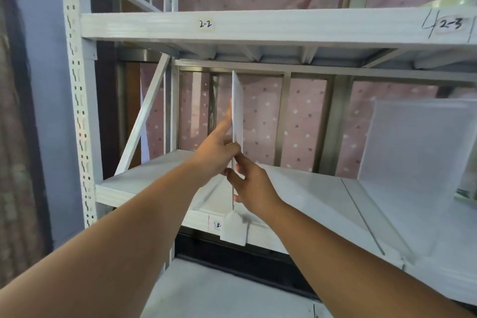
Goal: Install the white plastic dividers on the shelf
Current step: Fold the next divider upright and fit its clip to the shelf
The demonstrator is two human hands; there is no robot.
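Note:
A thin white plastic divider [237, 106] stands upright and edge-on on the white shelf board [304, 188], reaching almost to the shelf above. My left hand [218, 147] holds its left face, fingers stretched up along it. My right hand [249, 181] pinches its front edge lower down. A white clip piece [233, 228] at the divider's foot hangs over the shelf's front lip. A second white divider [415, 142] stands on the same shelf at the right.
The upper shelf beam [258, 24] carries labels "2-2" and "2-3". A perforated white upright [77, 90] and a diagonal brace [144, 113] stand at the left. Pink dotted fabric [304, 121] hangs behind the rack. A lower shelf [219, 289] lies below.

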